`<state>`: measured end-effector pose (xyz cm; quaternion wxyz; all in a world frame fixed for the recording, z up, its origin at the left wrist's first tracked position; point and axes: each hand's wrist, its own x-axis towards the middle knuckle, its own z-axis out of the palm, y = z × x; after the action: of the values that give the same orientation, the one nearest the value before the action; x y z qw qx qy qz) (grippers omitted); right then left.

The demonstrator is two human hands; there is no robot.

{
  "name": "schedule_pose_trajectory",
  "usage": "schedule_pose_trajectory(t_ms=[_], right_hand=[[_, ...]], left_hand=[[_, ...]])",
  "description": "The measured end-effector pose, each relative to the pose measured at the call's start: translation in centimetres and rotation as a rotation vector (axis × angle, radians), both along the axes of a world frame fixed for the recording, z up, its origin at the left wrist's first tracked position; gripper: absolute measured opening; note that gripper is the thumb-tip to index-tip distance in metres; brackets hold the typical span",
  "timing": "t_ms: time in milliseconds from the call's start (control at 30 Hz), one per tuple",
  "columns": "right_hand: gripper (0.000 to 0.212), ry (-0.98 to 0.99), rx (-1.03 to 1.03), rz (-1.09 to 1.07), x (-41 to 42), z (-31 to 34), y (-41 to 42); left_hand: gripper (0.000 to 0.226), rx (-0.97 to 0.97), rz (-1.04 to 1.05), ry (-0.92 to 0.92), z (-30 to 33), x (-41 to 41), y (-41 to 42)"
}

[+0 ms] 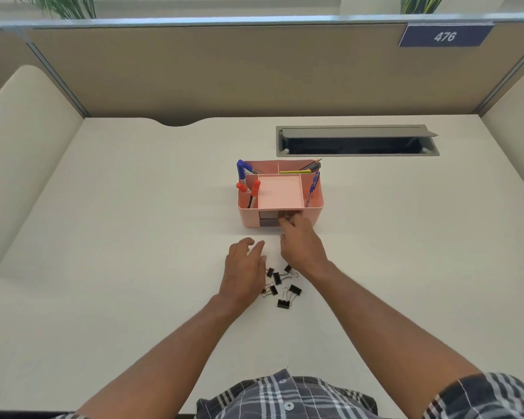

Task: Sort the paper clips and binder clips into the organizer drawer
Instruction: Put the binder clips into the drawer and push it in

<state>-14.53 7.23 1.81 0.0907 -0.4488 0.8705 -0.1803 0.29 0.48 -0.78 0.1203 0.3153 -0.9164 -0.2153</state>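
Note:
A pink desk organizer (313, 213) stands mid-desk with a grey drawer (267, 219) low in its front face. My right hand (300, 241) reaches to the drawer front, its fingertips curled at the opening; whether they pinch something small is hidden. Several black binder clips (283, 290) lie scattered on the desk just in front of me, between my wrists. My left hand (245, 269) hovers palm down over the left side of that pile, fingers spread and holding nothing that I can see. No paper clips are visible.
The organizer's upper compartments hold blue and red markers (242, 172), pencils (310, 166) and a pen. Behind it to the right is an open grey cable hatch (357, 141) set into the white desk (133, 237). Tan partition walls enclose the desk on three sides.

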Motion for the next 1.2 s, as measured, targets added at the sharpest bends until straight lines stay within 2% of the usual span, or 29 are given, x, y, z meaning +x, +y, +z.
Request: schedule_pose_trajectory(t_ms=[100,267,467,533,633,700,833,1033,1200], right_hand=[[0.045,-0.028,0.005,-0.018,0.1,-0.2,0.3],[0.038,-0.010,0.033,-0.004,1.1,-0.9,2.1],[0.049,-0.051,0.019,0.006,2.4,-1.7,3.9],[0.046,-0.105,-0.039,0.005,2.0,-1.5,4.1],[0.035,-0.248,-0.151,-0.169,0.7,-1.5,5.2],[0.028,-0.280,-0.081,-0.227,0.2,-2.0,6.3],[0.035,-0.338,0.125,-0.117,1.1,-2.9,7.2],[0.030,-0.198,0.139,-0.026,2.5,-2.6,5.9],[0.019,-0.198,0.131,-0.038,2.4,-2.5,5.6]], left_hand=[[0.037,0.013,0.019,0.022,0.3,-0.3,-0.6],[0.038,0.018,0.017,0.044,0.4,-0.7,-1.0],[0.039,0.048,-0.018,0.034,0.2,-0.7,-0.5],[0.040,0.076,-0.008,0.050,0.2,-0.5,-0.3],[0.036,0.165,0.091,0.077,0.1,0.3,-0.5],[0.032,0.241,0.155,0.050,-0.1,0.9,-0.7],[0.030,0.232,0.037,-0.139,-0.8,1.5,-0.7],[0.025,0.136,-0.098,-0.221,-0.4,0.1,-0.5],[0.017,0.128,-0.145,-0.246,-0.4,-0.4,-0.7]])
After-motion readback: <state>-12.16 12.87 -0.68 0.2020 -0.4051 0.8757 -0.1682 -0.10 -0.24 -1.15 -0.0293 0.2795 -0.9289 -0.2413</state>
